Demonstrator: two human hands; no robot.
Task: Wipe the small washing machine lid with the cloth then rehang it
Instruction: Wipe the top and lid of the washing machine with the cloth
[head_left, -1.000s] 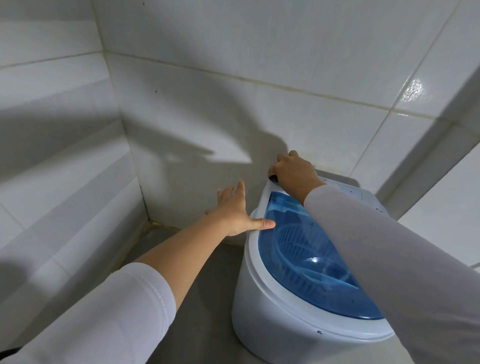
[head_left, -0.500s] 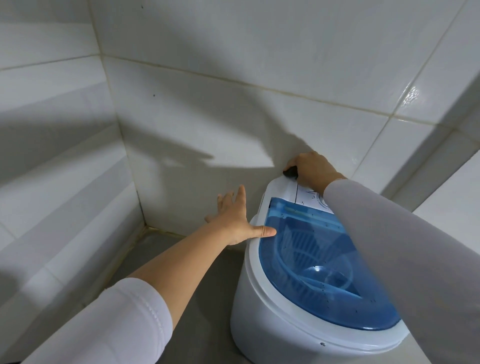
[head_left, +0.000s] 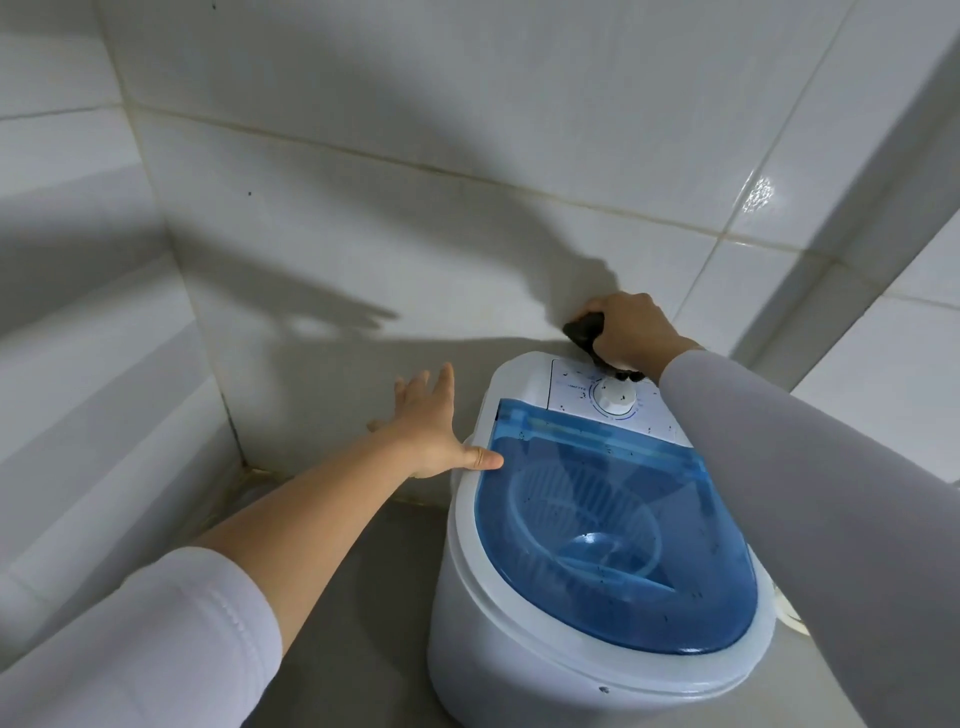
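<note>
At far left, a tiled side wall (head_left: 78, 260) meets the back wall (head_left: 415, 130) in a corner, with a grey floor (head_left: 363, 597) below. The left sleeve (head_left: 156, 639) enters from the lower left, and the bare forearm reaches toward the washer (head_left: 519, 670). The left hand (head_left: 436, 426) is open, fingers spread and apart, holding nothing; its thumb tip touches the left edge of the lid (head_left: 623, 545), while the fingers point up toward the back wall, and whether they touch it cannot be told. The washer, a small white tub, stands on the floor against the back wall. Its translucent blue lid is closed, and a ribbed inner basket (head_left: 582, 519) shows through it. Behind the lid lies a white control panel (head_left: 571, 387) with a round dial (head_left: 615, 397). At the panel's rear edge, the right hand (head_left: 631, 330) is clenched around a dark cloth (head_left: 584, 327), which protrudes from the fist on its left side and trails below it onto the panel beside the dial. The right sleeve (head_left: 805, 493) crosses the right side of the washer, hiding part of it.
</note>
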